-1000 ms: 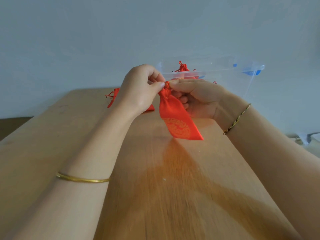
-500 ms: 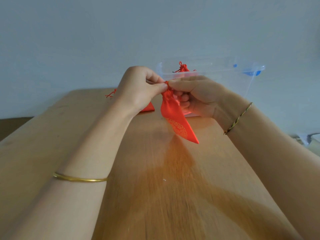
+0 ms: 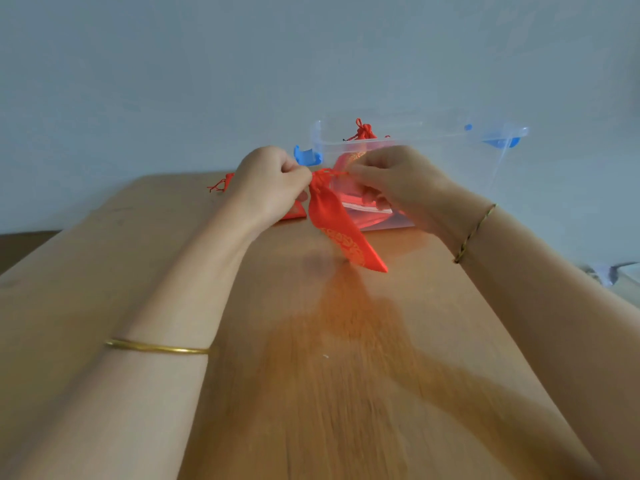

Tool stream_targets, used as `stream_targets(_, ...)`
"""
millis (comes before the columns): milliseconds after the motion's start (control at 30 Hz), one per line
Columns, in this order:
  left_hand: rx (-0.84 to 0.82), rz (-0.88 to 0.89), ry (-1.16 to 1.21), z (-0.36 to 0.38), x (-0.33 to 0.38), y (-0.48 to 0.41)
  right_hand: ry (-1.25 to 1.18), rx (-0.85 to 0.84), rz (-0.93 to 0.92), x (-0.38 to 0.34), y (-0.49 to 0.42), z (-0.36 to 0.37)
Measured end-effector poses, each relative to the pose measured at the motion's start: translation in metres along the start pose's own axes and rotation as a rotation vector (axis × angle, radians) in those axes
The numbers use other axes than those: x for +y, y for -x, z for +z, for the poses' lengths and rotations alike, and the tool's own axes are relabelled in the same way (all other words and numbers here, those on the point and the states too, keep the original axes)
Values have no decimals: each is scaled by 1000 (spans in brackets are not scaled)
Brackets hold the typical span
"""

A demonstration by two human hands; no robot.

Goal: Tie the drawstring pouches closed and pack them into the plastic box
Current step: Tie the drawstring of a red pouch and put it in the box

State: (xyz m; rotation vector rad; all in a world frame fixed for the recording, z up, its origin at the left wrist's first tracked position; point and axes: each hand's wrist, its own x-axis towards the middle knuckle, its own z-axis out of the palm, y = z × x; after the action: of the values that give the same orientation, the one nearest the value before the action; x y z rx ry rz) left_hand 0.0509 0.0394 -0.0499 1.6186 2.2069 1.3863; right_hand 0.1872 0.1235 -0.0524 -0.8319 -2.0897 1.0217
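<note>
**A plain indoor room, its kind not clearly shown**

A bare wooden table [image 3: 346,393] is being seen pushed up against a plain, pale painted wall [image 3: 242,64], which is rising directly behind it. A clear plastic box [image 3: 433,140] with blue latches is standing at the table's far edge. No furnishings are being shown that settle whether this is a home or a workroom.

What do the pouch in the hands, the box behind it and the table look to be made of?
Red pouch: likely a satin-like woven fabric, slight sheen, gold printed pattern, hanging limp. Plastic box: clear, glossy hard plastic, since another pouch shows through its wall; blue clips. Table: wood or wood-look laminate, visible grain, smooth semi-matte top; which one cannot be told.
</note>
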Motion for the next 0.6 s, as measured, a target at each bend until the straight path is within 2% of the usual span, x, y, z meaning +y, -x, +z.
stream_targets(67,-18,-153,224,0,-2,-1,-40,-189,59,-3,4,-2)
stream_targets(167,-39,-263,414,0,-4,-2,217,-346,102,-6,12,0)
stream_targets(233,-53,-303,489,0,-2,-1,380,-335,32,-3,11,6)
stream_targets(333,-64,-329,596,-4,0,-1,501,-139,-111,1,5,8)
stream_targets(400,-69,-312,648,-7,-2,-2,365,-84,-118,0,1,3)
stream_targets(467,-49,-288,656,-11,-6,-6,196,-96,-99,-5,-2,-6)
stream_targets(533,-1,-285,613,-13,-12,-13,80,-86,-67,-12,-9,-17)
stream_targets(600,26,-295,512,-10,-24,-24,-160,-88,-11,-23,-21,-28)
